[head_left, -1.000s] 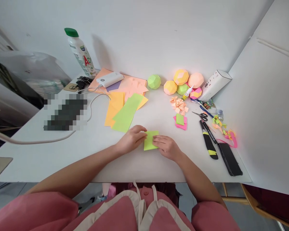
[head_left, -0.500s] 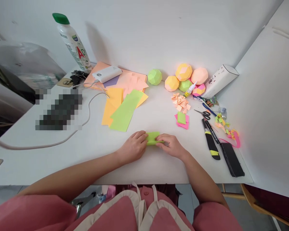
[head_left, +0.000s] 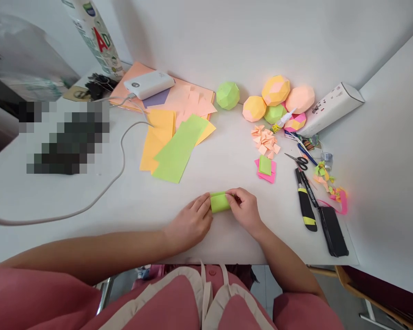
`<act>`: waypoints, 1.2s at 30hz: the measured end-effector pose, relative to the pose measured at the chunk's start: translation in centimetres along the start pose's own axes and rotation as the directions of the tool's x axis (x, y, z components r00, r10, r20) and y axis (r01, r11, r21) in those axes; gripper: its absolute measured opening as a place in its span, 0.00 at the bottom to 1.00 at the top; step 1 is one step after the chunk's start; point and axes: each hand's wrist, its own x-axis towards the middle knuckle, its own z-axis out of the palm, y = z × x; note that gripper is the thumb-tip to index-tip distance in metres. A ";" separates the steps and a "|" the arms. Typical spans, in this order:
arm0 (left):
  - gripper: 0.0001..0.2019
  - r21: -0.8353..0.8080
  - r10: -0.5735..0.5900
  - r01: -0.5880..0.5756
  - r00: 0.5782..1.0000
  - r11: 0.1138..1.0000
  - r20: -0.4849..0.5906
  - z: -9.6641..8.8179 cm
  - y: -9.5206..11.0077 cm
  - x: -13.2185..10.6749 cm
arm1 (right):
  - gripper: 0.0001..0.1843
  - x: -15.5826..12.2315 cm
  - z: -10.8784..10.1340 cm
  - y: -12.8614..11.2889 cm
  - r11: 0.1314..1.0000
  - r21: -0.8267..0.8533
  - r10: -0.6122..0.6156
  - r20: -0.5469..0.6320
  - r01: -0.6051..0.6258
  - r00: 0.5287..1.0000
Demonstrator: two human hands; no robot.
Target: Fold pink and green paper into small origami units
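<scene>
A small green sheet of paper [head_left: 220, 202] lies partly folded over on the white table, close to its front edge. My left hand [head_left: 193, 219] rests at the paper's left end, its fingers together and pressed on it. On the right end, my right hand [head_left: 244, 207] pinches the folded edge between thumb and fingers. Beyond my hands, a long green paper strip [head_left: 181, 149] lies across orange paper sheets [head_left: 157, 137]. To the right sits a small green folded paper piece [head_left: 265, 165] on top of pink paper pieces [head_left: 273, 175].
Faceted paper balls [head_left: 275, 90] stand along the back wall beside a white box [head_left: 333, 110]. Scissors [head_left: 298, 160], a black and yellow cutter [head_left: 306, 204] and a black case [head_left: 333, 231] line the right side. A power bank [head_left: 149, 85] with a cable [head_left: 99, 195] lies left.
The flap of green paper held by my right hand has come over toward me and now lies flatter. My right thumb has moved onto it. The camera view has shifted slightly.
</scene>
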 end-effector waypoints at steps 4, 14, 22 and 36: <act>0.15 0.113 -0.002 -0.003 0.999 0.994 0.044 -0.3 1.0 -0.5 | 0.10 -0.3 0.1 -0.1 0.976 -0.167 -0.145 -0.024 0.139 0.989; 0.10 0.118 0.043 -0.046 0.999 0.992 0.026 -0.7 1.3 -0.3 | 0.11 -0.4 0.4 -0.2 0.903 -0.365 -0.236 0.022 0.227 0.971; 0.11 -0.009 -0.018 0.018 0.998 1.000 0.053 -0.9 1.0 -0.4 | 0.10 -0.3 0.4 -0.3 0.881 -0.401 -0.243 0.068 0.250 0.968; 0.17 0.022 0.022 -0.024 0.995 0.999 0.099 -0.7 1.1 -0.4 | 0.10 -0.1 0.6 -0.3 0.875 -0.414 -0.242 0.075 0.251 0.967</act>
